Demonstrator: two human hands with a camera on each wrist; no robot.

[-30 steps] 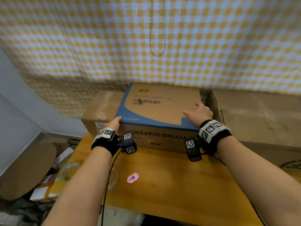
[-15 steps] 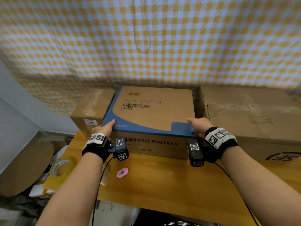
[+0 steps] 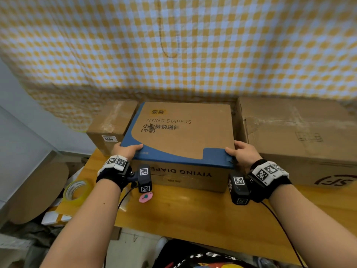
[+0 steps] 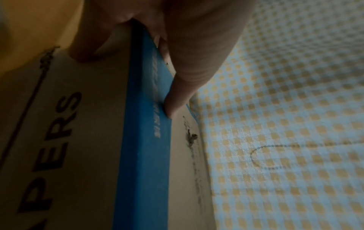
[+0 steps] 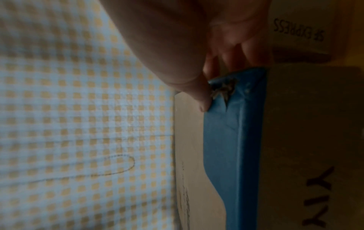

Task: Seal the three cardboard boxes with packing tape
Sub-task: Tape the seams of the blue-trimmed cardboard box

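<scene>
Cardboard diaper box (image 3: 185,136) now sits nearer the table edge; left hand (image 3: 126,150) and right hand (image 3: 243,154) have moved to grip its front corners.

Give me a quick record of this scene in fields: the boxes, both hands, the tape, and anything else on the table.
boxes: three on the table; diaper box in the middle, small box at its left, large box at its right
left hand: grips diaper box's near left corner
right hand: grips its near right corner
tape roll: at table's left edge, untouched
pink item: on table, near the left wrist
</scene>
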